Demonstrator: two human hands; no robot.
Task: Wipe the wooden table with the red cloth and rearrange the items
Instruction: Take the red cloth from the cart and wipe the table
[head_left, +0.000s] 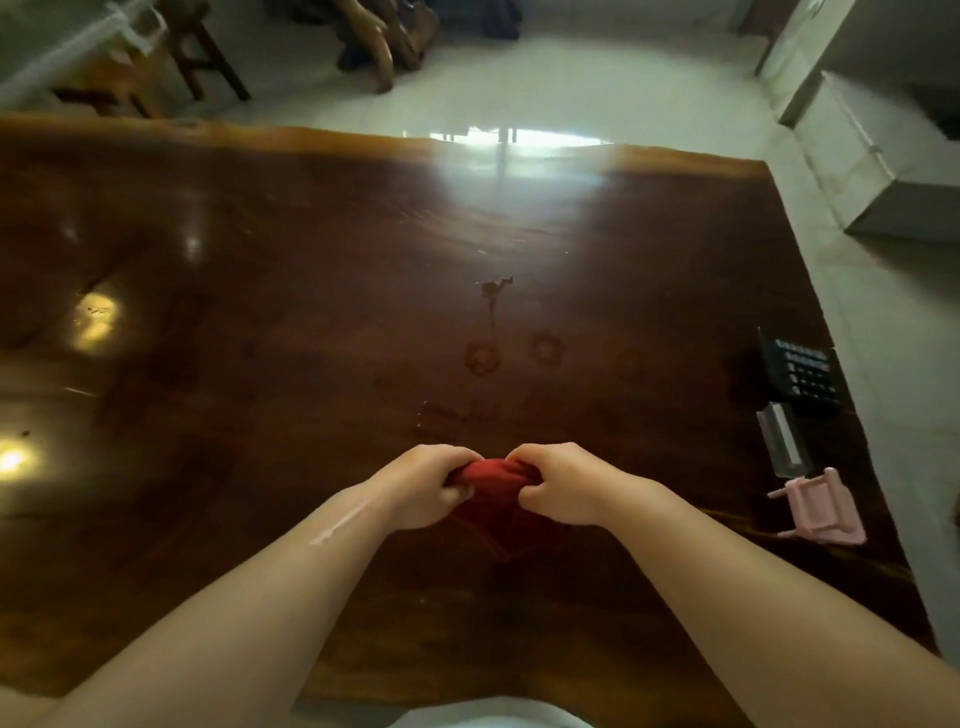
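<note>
We see no container on the wooden surface (311, 291). The red cloth (491, 480) sits bunched over the near middle of it, gripped from both sides. Our left hand (423, 486) has its grip pressed together on the cloth's left end, fingers curled over the top; our right hand (563, 483) pinches the right end the same way. Both forearms reach forward from the near edge and angle inward, so the hands almost meet over the cloth.

Beyond the hands, faint ring marks (511, 353) and a small dark spot (493, 287) show on the wood. By the right edge lie a black calculator (802, 376), a clear gray bar (783, 441) just nearer, and a small pink chair (823, 506) on its side.
</note>
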